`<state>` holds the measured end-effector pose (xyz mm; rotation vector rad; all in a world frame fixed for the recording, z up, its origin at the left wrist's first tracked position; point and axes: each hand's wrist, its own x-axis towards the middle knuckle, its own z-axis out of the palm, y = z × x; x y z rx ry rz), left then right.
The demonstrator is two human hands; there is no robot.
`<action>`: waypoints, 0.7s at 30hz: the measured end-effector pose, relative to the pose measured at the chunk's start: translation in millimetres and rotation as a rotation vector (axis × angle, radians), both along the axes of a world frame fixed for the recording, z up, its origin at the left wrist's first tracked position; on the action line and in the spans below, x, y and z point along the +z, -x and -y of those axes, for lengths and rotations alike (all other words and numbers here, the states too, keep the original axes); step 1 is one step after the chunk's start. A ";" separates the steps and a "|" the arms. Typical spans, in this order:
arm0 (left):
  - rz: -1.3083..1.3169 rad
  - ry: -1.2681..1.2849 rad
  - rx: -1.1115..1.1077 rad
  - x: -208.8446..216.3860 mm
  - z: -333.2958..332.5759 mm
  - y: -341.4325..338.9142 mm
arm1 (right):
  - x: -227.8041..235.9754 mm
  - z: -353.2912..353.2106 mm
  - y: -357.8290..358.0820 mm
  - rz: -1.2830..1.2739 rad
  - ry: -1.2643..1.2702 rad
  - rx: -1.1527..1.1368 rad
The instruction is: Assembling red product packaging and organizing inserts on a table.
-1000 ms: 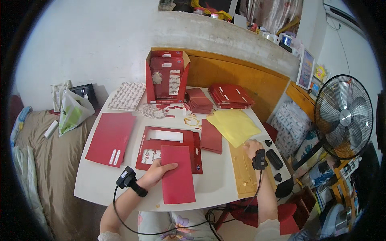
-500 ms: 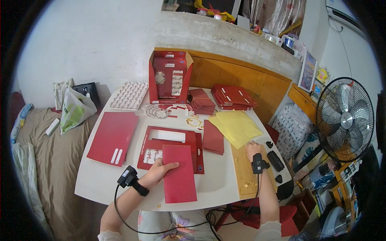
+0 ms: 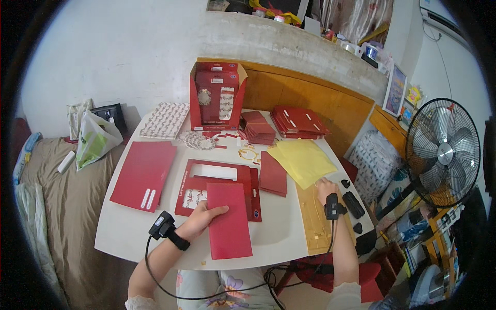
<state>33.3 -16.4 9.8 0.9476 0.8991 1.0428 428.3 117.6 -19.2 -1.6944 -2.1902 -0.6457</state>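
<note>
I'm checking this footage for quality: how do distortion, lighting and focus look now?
Head view throughout: black vignetting fills the corners; the top of the wooden panel bows; the red folder and left hand look fairly sharp, evenly lit; clutter at lower right is dim.

On our surface (image 3: pixel 124 237), the packet (image 3: pixel 230 222) in our left fingers (image 3: pixel 219 210) partly covers the card sleeve (image 3: pixel 199 184) just beyond them. To their left we have the folder (image 3: pixel 144 173); well behind them stands the display box (image 3: pixel 217 101). Our right fingers (image 3: pixel 324 186) are over the strip's (image 3: pixel 315 222) far part, with thin sheets (image 3: pixel 302 160) just beyond and the fan (image 3: pixel 444 152) well to their right.
</note>
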 end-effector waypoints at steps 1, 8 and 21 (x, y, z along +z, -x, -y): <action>0.000 0.001 -0.001 1.9 0.9 -0.1 | 0.9 -0.3 -0.2 0.000 0.001 -0.001; -0.020 -0.022 -0.012 -2.4 -0.9 2.1 | 6.7 2.2 -4.4 -0.144 0.073 0.042; -0.004 -0.027 0.007 -1.5 -1.1 -0.2 | 4.0 7.7 12.0 -0.183 0.060 -0.302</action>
